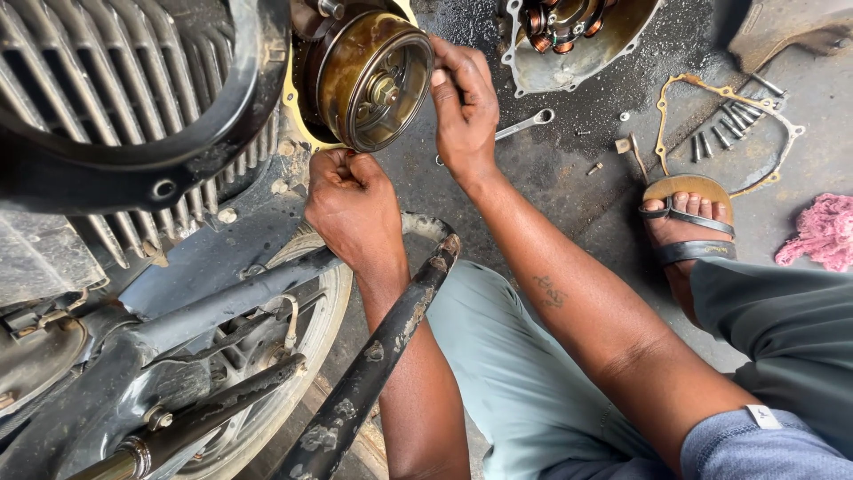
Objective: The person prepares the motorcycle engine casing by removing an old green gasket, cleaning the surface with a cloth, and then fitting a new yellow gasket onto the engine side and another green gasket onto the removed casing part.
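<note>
A brass-coloured round flywheel rotor sticks out from the side of a motorcycle engine with ribbed cooling fins. My right hand grips the rotor's right rim with fingers curled over its edge. Just below the rotor, my left hand is closed in a fist against its lower edge; what it holds is hidden. A nut sits at the rotor's centre.
On the oily floor lie a removed engine cover with copper coils, a spanner, a paper gasket, several bolts and a pink rag. My sandalled foot rests nearby. A black exhaust pipe crosses low.
</note>
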